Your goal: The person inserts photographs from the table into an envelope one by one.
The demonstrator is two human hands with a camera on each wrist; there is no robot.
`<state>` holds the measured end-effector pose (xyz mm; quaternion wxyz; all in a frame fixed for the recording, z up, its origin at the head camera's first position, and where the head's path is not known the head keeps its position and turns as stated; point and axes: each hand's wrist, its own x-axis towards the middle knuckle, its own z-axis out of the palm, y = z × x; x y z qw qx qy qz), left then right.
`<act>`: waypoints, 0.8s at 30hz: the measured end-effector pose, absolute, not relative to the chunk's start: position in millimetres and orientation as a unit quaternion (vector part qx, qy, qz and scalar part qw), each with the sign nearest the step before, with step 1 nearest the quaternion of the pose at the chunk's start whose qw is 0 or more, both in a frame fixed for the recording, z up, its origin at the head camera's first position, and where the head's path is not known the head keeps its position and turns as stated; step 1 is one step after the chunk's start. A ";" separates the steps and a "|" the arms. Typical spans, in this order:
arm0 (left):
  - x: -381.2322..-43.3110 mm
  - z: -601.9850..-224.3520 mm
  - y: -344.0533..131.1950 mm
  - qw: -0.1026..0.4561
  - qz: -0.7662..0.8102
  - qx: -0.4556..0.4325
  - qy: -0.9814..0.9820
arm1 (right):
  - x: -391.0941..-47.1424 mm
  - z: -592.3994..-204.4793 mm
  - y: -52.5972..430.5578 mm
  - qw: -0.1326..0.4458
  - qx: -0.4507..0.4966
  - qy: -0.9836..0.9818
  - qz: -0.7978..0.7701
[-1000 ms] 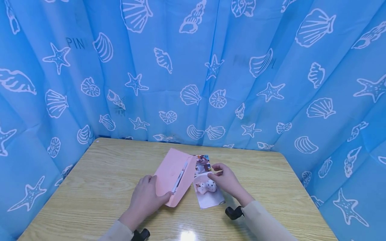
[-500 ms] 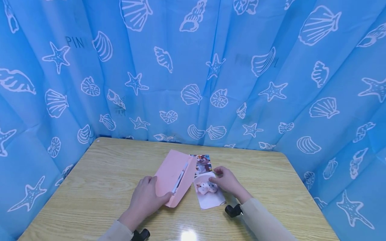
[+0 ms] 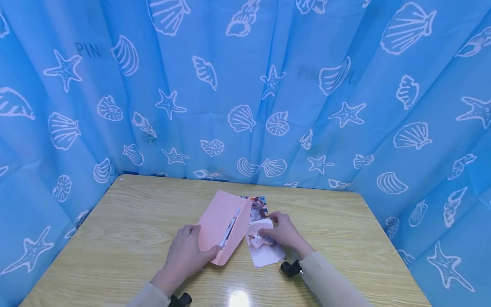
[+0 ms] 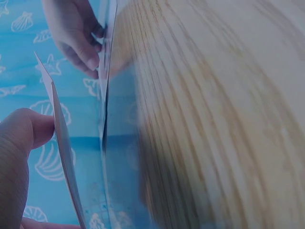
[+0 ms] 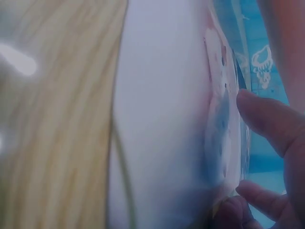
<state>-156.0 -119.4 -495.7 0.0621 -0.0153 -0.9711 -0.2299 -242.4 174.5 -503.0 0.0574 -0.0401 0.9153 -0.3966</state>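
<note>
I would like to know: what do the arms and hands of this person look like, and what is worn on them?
Both arms wear long, plain, pale beige sleeves: the left sleeve and the right sleeve. The left hand and right hand wear no gloves. A small black device sits near the left wrist, and a similar one near the right.

1 wood-grain tbl (image 3: 126,226) was in view, w/ 2 of its corners, both far ones. Abt. midway btwn its L & R edges: 1 pink envelope (image 3: 216,219), no. of inserts unclear, & at least 2 pic cards, i.e. 1 colourful card (image 3: 258,207) twd far edge, 1 pale card (image 3: 266,257) nearer the near edge. Hands = 2: 1 left hand (image 3: 187,249), 1 right hand (image 3: 284,232). Nr the near edge were 2 sleeves (image 3: 331,279) & 2 black wrist devices (image 3: 290,268).
</note>
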 end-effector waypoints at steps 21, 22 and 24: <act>-153.5 -494.8 -117.8 0.064 -0.230 -0.017 -0.971 | -243.2 -507.9 171.1 0.040 -0.031 0.932 -0.359; -153.3 -494.8 -117.7 0.064 -0.230 -0.017 -0.971 | -243.0 -507.8 171.1 0.040 -0.030 0.931 -0.360; -153.0 -494.6 -117.6 0.065 -0.230 -0.017 -0.971 | -242.2 -507.3 170.9 0.038 -0.027 0.930 -0.365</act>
